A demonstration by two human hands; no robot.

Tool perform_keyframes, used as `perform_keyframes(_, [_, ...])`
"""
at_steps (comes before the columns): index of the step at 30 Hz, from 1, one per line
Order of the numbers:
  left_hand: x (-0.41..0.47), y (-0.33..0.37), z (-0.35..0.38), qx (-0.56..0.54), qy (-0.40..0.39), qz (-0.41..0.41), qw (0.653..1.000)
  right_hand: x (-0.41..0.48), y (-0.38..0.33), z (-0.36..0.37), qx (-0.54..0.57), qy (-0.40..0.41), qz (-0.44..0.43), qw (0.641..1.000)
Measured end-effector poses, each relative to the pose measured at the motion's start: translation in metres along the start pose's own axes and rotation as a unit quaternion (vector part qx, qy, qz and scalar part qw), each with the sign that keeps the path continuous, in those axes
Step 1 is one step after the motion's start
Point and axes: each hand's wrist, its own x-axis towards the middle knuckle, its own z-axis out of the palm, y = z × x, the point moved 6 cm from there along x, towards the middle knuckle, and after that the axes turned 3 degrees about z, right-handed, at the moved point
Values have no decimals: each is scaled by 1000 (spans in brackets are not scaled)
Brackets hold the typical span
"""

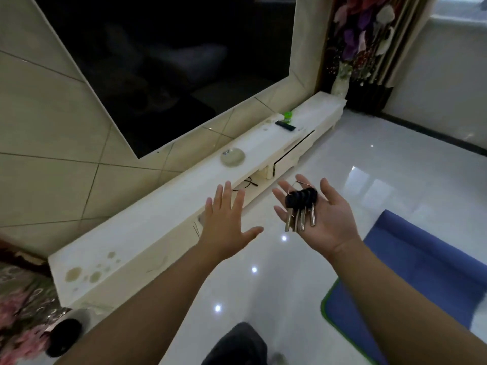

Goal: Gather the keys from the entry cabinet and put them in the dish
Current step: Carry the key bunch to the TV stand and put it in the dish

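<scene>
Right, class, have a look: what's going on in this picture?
A person stands at a long white cabinet below a dark screen. Their right hand is turned palm up, with a bunch of black-headed keys lying on it. The left hand is open, palm down, over the cabinet's front edge and holds nothing. The round dish sits further along the cabinet top; the keys are not in it yet.
</scene>
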Motion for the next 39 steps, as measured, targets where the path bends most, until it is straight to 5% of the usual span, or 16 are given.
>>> perform_keyframes(18, [345, -126, 51, -52, 17, 23, 998, 358, -148, 52, -28, -28, 73, 997])
perform_keyframes(39, [571, -233, 183, -43, -75, -197, 977, 711, -208, -5, -159, 31, 269, 949])
